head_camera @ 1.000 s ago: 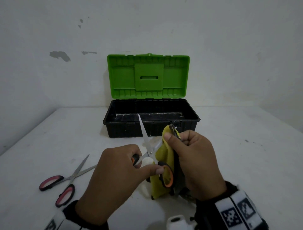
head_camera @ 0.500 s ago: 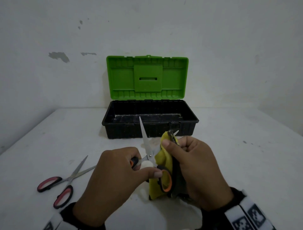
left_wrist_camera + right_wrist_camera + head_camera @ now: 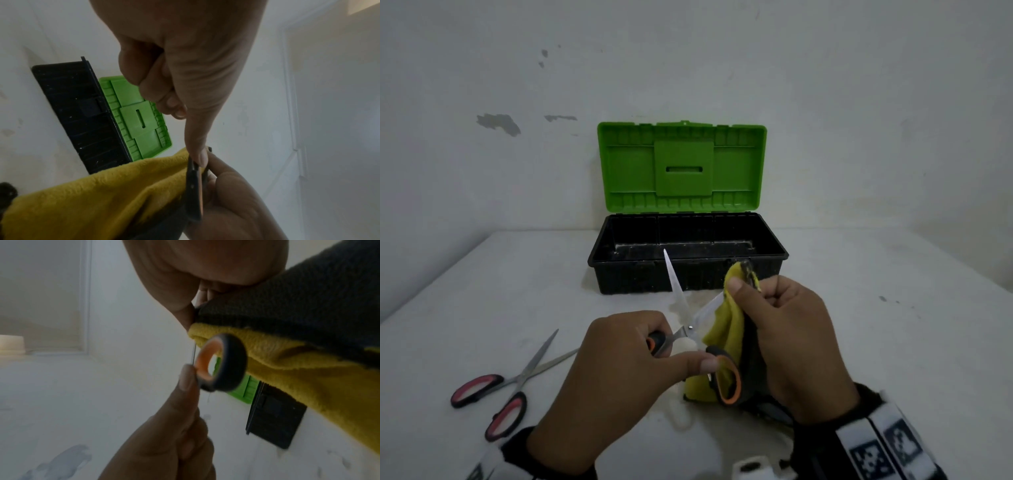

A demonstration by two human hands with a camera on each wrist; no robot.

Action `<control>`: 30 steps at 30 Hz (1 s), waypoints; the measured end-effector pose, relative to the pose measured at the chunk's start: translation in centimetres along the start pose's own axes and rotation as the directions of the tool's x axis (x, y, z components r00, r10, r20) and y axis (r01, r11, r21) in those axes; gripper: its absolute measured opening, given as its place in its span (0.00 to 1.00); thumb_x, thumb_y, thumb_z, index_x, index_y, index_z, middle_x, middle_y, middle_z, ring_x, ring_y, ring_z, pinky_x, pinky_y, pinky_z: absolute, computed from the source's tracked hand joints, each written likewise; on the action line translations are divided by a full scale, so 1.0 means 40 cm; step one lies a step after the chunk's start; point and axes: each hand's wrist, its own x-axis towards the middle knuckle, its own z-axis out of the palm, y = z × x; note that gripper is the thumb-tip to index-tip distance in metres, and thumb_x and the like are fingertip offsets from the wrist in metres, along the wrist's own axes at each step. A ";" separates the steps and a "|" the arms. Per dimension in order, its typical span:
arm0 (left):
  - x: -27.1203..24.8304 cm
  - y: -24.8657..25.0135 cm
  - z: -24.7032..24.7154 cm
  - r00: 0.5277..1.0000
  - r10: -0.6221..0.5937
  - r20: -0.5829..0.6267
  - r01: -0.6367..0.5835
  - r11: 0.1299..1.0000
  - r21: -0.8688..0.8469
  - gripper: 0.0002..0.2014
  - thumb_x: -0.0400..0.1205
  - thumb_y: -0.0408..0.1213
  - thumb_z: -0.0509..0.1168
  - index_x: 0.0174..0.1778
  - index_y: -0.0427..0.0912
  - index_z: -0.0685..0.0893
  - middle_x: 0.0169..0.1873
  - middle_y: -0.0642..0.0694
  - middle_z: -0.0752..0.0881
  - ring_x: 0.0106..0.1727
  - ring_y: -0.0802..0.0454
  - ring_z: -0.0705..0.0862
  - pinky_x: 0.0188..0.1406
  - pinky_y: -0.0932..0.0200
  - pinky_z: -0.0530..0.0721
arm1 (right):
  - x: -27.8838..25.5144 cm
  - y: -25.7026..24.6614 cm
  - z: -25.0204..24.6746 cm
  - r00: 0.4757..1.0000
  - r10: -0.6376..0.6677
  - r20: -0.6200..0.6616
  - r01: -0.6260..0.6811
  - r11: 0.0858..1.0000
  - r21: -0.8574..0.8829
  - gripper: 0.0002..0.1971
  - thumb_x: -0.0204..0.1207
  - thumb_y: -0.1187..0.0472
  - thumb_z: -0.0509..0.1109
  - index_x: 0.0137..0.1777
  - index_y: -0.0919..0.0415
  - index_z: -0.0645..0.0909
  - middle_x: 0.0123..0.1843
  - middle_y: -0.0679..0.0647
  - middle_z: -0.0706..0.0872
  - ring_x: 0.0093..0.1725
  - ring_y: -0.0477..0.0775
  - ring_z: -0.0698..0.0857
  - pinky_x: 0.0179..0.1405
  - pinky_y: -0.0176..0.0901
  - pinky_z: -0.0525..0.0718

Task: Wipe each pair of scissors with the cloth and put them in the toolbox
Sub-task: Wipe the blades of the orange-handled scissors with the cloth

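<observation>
Head view: a person at a white worktop [image 3: 859, 274] works on a pair of scissors in front of an open toolbox.
Left hand [image 3: 613, 373]: fingers curled round one orange-and-black handle of the orange scissors [image 3: 688, 329], thumb pressed against the other handle loop.
Right hand [image 3: 787, 339]: fingers and thumb closed on the yellow cloth [image 3: 724, 329], which is folded over one blade of the orange scissors.
Orange scissors: blades spread apart, held above the worktop; the free blade points up toward the toolbox, the other runs into the cloth.
Cloth: yellow with a dark side, hanging down between the two hands, its lower end close to the worktop.
Toolbox [image 3: 688, 270]: black base with a green lid [image 3: 681, 168] standing upright against the wall, set just behind the hands; nothing can be made out inside the part of the base that shows.
Red scissors [image 3: 500, 387]: red-and-black handles, blades slightly apart, lying flat on the worktop to the left of the left hand, well apart from the toolbox.
Right wrist view: the orange-lined handle loop sits against the left thumb tip, the cloth just behind it.
</observation>
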 end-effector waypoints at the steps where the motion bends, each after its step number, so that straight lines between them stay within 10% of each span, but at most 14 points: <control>1: 0.000 -0.002 -0.003 1.000 -0.001 0.003 0.001 1.000 -0.002 0.31 0.50 0.71 0.73 0.20 0.46 0.72 0.17 0.54 0.72 0.22 0.59 0.69 0.25 0.67 0.72 | -0.015 -0.002 0.006 0.999 0.010 0.044 -0.010 1.000 -0.009 0.13 0.74 0.55 0.78 0.32 0.58 0.81 0.30 0.58 0.89 0.30 0.62 0.87 0.36 0.62 0.91; 4: 0.001 -0.003 -0.008 1.000 0.011 0.009 -0.011 0.999 0.034 0.31 0.51 0.72 0.72 0.20 0.45 0.73 0.18 0.53 0.73 0.23 0.59 0.70 0.26 0.65 0.72 | -0.017 -0.001 0.010 0.996 0.035 0.086 -0.036 0.999 0.016 0.12 0.74 0.56 0.78 0.35 0.62 0.82 0.34 0.65 0.91 0.34 0.71 0.89 0.38 0.61 0.92; 11: 0.007 -0.021 -0.005 0.998 0.023 -0.055 -0.014 0.988 0.156 0.30 0.58 0.69 0.74 0.20 0.47 0.68 0.15 0.52 0.68 0.21 0.57 0.68 0.26 0.68 0.72 | 0.061 -0.009 -0.032 0.998 0.028 -0.062 -0.024 0.998 0.051 0.18 0.73 0.59 0.79 0.26 0.57 0.78 0.21 0.49 0.82 0.22 0.44 0.79 0.24 0.35 0.78; 16: 0.016 -0.012 0.012 0.996 0.013 -0.093 0.018 0.947 0.320 0.29 0.62 0.71 0.70 0.24 0.47 0.71 0.17 0.51 0.73 0.20 0.58 0.68 0.21 0.67 0.67 | 0.007 -0.002 -0.007 0.997 0.000 0.079 0.008 0.995 -0.099 0.13 0.73 0.55 0.79 0.36 0.64 0.83 0.35 0.64 0.91 0.36 0.70 0.89 0.38 0.58 0.89; 22: 0.022 0.004 0.037 0.996 0.025 -0.082 0.017 0.881 0.473 0.26 0.69 0.69 0.69 0.25 0.53 0.66 0.21 0.54 0.73 0.24 0.59 0.69 0.27 0.67 0.66 | -0.034 0.010 0.043 0.991 0.049 0.123 -0.036 0.994 -0.106 0.10 0.77 0.56 0.75 0.37 0.60 0.84 0.28 0.52 0.90 0.26 0.47 0.88 0.27 0.36 0.86; 26: 0.013 0.016 0.033 0.993 0.073 -0.096 -0.006 0.826 0.564 0.27 0.73 0.71 0.62 0.27 0.54 0.59 0.23 0.55 0.68 0.24 0.60 0.65 0.25 0.68 0.56 | -0.026 0.008 0.055 0.994 0.084 0.073 -0.081 0.996 -0.044 0.11 0.76 0.54 0.76 0.33 0.54 0.85 0.32 0.59 0.91 0.30 0.61 0.89 0.30 0.56 0.91; 30: 0.016 0.015 0.022 0.990 0.141 -0.016 -0.110 0.834 0.541 0.29 0.63 0.64 0.76 0.26 0.55 0.60 0.18 0.58 0.58 0.19 0.64 0.54 0.23 0.70 0.49 | -0.005 0.010 0.045 0.992 0.124 0.005 -0.124 0.992 0.032 0.13 0.76 0.56 0.77 0.34 0.59 0.81 0.29 0.58 0.87 0.27 0.53 0.85 0.25 0.39 0.85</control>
